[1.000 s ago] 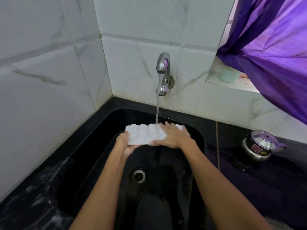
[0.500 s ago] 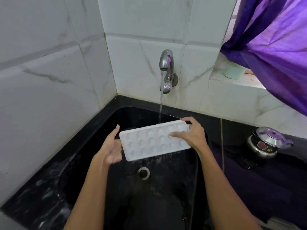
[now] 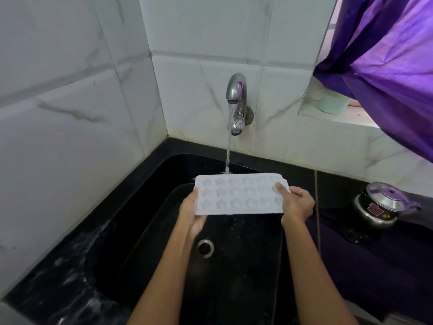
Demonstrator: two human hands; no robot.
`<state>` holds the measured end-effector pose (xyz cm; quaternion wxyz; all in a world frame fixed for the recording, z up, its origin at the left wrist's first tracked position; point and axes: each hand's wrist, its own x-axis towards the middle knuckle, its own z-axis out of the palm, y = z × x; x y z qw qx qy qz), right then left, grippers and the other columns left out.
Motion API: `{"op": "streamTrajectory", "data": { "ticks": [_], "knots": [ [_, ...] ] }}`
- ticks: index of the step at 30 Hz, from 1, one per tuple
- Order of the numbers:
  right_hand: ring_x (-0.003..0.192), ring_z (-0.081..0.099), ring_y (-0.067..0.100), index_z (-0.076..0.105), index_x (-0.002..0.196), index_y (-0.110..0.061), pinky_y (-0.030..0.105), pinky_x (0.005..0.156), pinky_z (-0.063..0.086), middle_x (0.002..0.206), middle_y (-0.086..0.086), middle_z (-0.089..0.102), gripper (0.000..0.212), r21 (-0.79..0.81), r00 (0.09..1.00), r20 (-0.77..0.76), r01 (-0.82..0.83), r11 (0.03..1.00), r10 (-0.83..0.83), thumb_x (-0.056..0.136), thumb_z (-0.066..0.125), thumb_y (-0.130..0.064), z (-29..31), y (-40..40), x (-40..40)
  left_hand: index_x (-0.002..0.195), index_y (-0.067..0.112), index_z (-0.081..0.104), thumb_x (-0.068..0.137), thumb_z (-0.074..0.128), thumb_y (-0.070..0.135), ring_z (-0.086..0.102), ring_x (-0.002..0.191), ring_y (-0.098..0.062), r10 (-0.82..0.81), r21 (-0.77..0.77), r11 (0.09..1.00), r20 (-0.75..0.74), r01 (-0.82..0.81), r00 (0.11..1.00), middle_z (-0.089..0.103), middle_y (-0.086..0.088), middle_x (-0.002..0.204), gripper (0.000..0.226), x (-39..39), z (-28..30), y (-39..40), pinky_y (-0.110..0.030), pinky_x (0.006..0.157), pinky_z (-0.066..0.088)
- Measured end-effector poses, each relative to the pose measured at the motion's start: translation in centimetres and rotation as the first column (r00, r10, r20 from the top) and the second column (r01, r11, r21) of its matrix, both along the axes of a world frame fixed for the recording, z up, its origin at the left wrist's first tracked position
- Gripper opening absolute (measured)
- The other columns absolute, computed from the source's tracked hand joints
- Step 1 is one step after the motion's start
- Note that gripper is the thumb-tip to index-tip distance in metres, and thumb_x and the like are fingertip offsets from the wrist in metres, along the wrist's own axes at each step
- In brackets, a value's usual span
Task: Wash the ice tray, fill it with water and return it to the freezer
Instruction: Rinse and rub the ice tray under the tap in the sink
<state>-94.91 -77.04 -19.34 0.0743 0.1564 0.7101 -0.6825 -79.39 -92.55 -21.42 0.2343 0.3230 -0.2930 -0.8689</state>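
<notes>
Dim, cool light comes from the upper right, tinted by the purple curtain (image 3: 384,73) (brightest at its pink edge). The black sink (image 3: 246,277) swallows detail; faint glare lies on its wet left rim. Tile lines bow at the edges from the wide lens. Focus is soft throughout.

A black tabletop (image 3: 332,184) is seen running along the tiled wall, with a black sink (image 3: 246,277) sunk into it. To the right of the sink, a small steel pot (image 3: 380,207) with a lid is set on the tabletop. To the left of the sink, the tabletop is wetted with water. Above and right of the sink, a pale green cup (image 3: 332,103) is placed on a white ledge (image 3: 328,120).
</notes>
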Motion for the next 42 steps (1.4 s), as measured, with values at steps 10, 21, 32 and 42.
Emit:
{"op": "streamTrajectory", "data": {
  "ticks": [10,21,32,42],
  "knots": [
    [0.105,0.062,0.011,0.068,0.108,-0.017,0.028,0.091,0.052,0.111,-0.004,0.066,0.018,-0.307,0.968,-0.019,0.233,0.923,-0.251,0.093,0.057,-0.018,0.0,0.9,0.9,0.122,0.002,0.056,0.1,0.039,0.036,0.065,0.103,-0.037,0.084,0.054,0.995,0.025,-0.085,0.996,0.067,-0.02,0.114,0.044,-4.4,1.4,2.0,-0.051,0.086,0.053],
    [0.105,0.066,0.016,0.058,0.128,-0.01,0.037,0.09,0.056,0.119,0.005,0.066,0.033,-0.504,0.973,-0.022,0.19,0.843,-0.232,0.097,0.048,-0.009,-0.3,1.7,0.7,0.116,0.003,0.061,0.1,0.033,0.04,0.063,0.1,-0.037,-0.008,0.14,0.99,-0.066,0.017,0.998,0.067,-0.021,0.109,0.049,-6.3,4.0,1.6,-0.046,0.074,0.053],
    [0.106,0.066,0.017,0.057,0.13,-0.007,0.039,0.091,0.055,0.121,0.009,0.065,0.034,-0.535,0.982,-0.046,0.133,0.834,-0.186,0.098,0.046,-0.01,-0.1,1.0,1.3,0.12,0.004,0.057,0.097,0.049,0.031,0.065,0.099,-0.035,0.084,0.133,0.987,0.04,-0.089,0.996,0.066,-0.019,0.114,0.037,-6.1,2.8,0.7,-0.046,0.073,0.055],
    [0.106,0.065,0.018,0.057,0.129,-0.006,0.041,0.094,0.053,0.119,0.009,0.066,0.032,-0.496,0.989,-0.046,0.1,0.862,-0.141,0.099,0.045,-0.011,-0.5,-0.4,3.2,0.113,0.007,0.06,0.094,0.055,0.032,0.069,0.091,-0.031,0.212,0.07,0.973,0.112,-0.221,0.971,0.069,-0.015,0.105,0.032,-3.5,1.6,0.3,-0.045,0.071,0.058]
  ]
}}
